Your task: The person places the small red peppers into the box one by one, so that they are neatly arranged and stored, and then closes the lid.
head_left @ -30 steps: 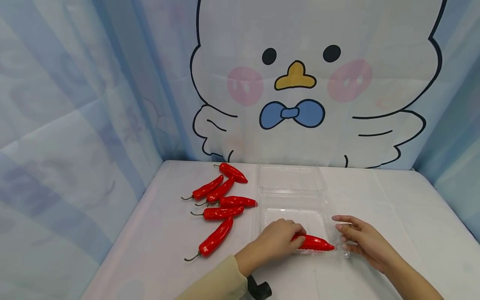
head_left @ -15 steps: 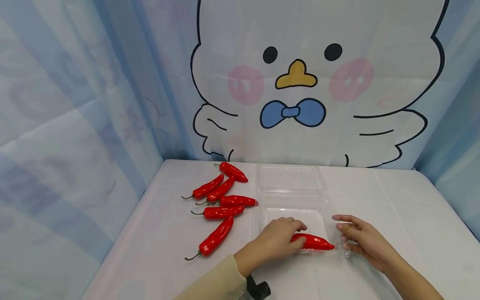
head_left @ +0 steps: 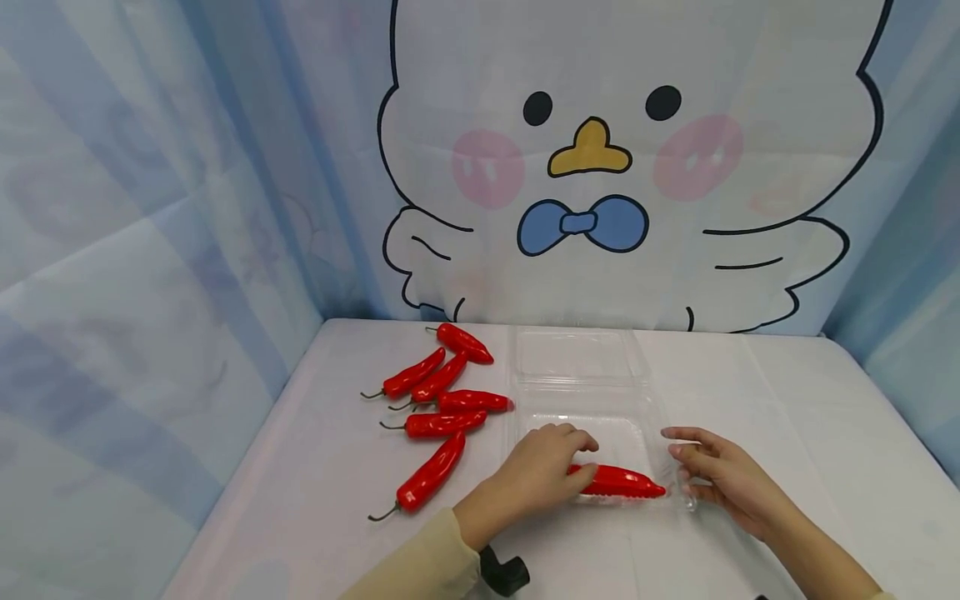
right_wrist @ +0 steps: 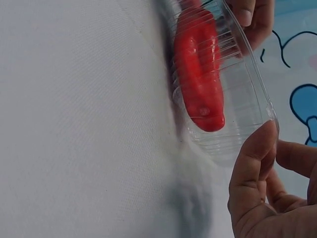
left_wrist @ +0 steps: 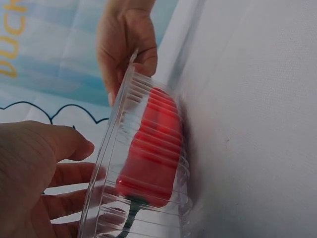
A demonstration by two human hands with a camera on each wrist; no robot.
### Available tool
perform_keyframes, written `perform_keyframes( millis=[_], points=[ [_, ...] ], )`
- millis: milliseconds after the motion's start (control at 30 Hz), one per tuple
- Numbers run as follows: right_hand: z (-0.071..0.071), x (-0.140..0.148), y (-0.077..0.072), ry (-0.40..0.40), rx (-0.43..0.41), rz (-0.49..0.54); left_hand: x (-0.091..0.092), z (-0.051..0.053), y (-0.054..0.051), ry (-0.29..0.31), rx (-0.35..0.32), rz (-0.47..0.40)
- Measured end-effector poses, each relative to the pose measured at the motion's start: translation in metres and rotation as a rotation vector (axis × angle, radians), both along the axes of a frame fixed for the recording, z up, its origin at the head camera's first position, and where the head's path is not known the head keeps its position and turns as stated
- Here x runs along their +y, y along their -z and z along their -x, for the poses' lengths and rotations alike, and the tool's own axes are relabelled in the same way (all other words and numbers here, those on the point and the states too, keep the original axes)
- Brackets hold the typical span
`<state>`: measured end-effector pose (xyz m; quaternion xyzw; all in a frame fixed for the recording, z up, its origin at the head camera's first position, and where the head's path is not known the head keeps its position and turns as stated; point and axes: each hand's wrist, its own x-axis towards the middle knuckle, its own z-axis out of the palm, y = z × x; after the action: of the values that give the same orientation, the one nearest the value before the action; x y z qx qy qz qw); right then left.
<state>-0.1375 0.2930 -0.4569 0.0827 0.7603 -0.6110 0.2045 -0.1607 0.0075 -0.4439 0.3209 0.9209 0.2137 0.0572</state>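
One pepper (head_left: 622, 482) in the box (head_left: 630, 437), left hand (head_left: 532, 471) loose over it, right hand (head_left: 720, 475) at the rim.
I see the pepper lying along the box's near side, tip to the right. The left hand's fingers are apart, reaching over the rim; whether its thumb touches the pepper I can't tell. The right hand's fingers are clamped on the box's right edge. The lid (head_left: 576, 358) lies open beyond; six other peppers (head_left: 431, 477) lie on the surface (head_left: 322, 483) to the left.

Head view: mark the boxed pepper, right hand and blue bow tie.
Boxed pepper (head_left: 621, 482), head view, middle of its body.
Right hand (head_left: 724, 477), head view, middle of the hand.
Blue bow tie (head_left: 578, 222), head view, its knot.
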Motion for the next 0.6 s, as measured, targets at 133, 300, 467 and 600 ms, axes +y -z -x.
perform_keyframes(
  millis=[133, 300, 467, 600],
  points=[
    [0.001, -0.001, 0.000, 0.003, -0.007, 0.000, -0.005, 0.002, -0.002, -0.022, -0.005, 0.001],
    [0.002, -0.001, 0.001, -0.007, -0.010, 0.000, -0.011, 0.001, -0.005, -0.048, -0.009, -0.014],
    [0.001, 0.000, 0.001, -0.003, -0.019, -0.013, -0.020, -0.002, -0.012, -0.085, -0.013, -0.026],
    [0.001, -0.001, 0.000, 0.002, -0.025, -0.019, -0.027, -0.002, -0.017, -0.126, -0.007, -0.035]
  ],
)
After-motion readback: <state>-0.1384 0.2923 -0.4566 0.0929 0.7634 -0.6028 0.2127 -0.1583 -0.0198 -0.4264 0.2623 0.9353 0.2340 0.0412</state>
